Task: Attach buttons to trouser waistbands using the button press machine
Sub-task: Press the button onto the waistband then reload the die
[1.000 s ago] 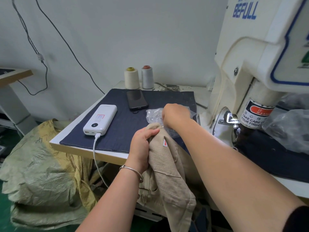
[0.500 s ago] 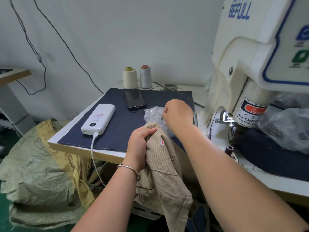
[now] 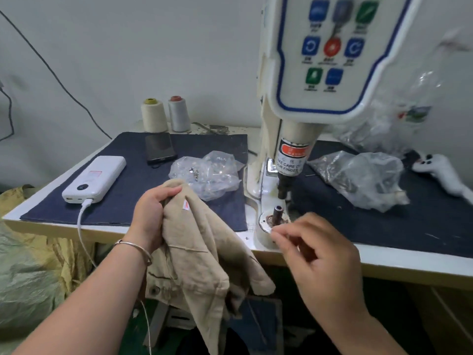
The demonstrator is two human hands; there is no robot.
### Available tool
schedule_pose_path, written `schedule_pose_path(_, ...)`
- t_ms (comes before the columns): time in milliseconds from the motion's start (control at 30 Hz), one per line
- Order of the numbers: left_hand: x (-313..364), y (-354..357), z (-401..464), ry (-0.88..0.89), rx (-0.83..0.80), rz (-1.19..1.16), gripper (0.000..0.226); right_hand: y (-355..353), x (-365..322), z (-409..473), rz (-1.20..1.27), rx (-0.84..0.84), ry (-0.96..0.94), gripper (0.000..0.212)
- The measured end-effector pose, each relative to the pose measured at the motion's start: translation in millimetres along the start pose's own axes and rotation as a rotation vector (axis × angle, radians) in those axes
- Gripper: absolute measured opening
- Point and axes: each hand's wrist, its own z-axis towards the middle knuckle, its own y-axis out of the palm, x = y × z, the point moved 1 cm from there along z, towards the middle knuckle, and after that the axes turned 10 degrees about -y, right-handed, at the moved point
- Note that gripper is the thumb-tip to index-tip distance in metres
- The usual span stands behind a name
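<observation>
Moving from the button bag (image 3: 207, 172), the right hand (image 3: 317, 254) now pinches what seems a button beside the press machine's lower post (image 3: 277, 213). Left hand (image 3: 151, 216) grips beige trousers (image 3: 202, 252) at the table edge (image 3: 64, 230). Seat the button squarely first, fingers away from the plunger.

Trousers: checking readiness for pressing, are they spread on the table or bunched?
Bunched: the left hand grips the trousers, which hang off the table edge.

left hand (image 3: 151, 216) clenched, right hand (image 3: 317, 254) fingers pinched
</observation>
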Motion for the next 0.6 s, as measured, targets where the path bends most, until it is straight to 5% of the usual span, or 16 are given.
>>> schedule_pose_path(200, 1, 5, -3, 0.018, 0.049, 0.019, 0.027, -19, 65, 17, 0.14, -0.032, 0.274, 0.008)
schedule_pose_path(433, 1, 6, -4, -0.005, 0.069, 0.048, 0.019, -2, 76, 49, 0.23, -0.295, 0.211, 0.006)
schedule_pose_path(600, 2, 7, -6, 0.006, 0.073, 0.049, 0.027, -2, 77, 61, 0.209, -0.417, 0.177, 0.024)
